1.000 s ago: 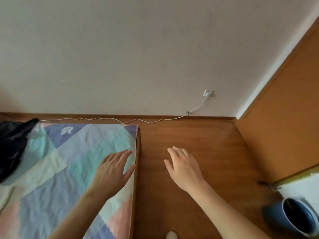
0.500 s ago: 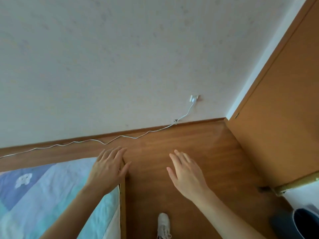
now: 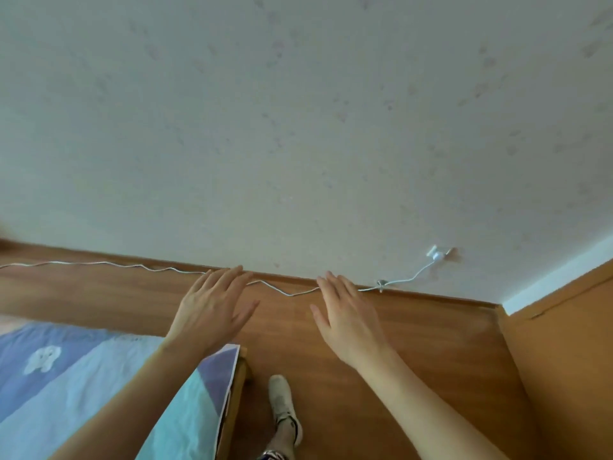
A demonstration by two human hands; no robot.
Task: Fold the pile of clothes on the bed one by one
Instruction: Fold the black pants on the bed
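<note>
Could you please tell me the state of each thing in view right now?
left hand: open, fingers straight, holding nothing
right hand: open, fingers straight, holding nothing
bedspread: spread flat on the bed corner
white cable: slack along the baseboard
shoe: on the wooden floor

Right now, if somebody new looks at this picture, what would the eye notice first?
Two open hands, the left hand and the right hand, reach forward side by side, holding nothing. Behind them a thin white cable runs along the wall base, and a pastel patchwork bed cover fills the lower left corner.
</note>
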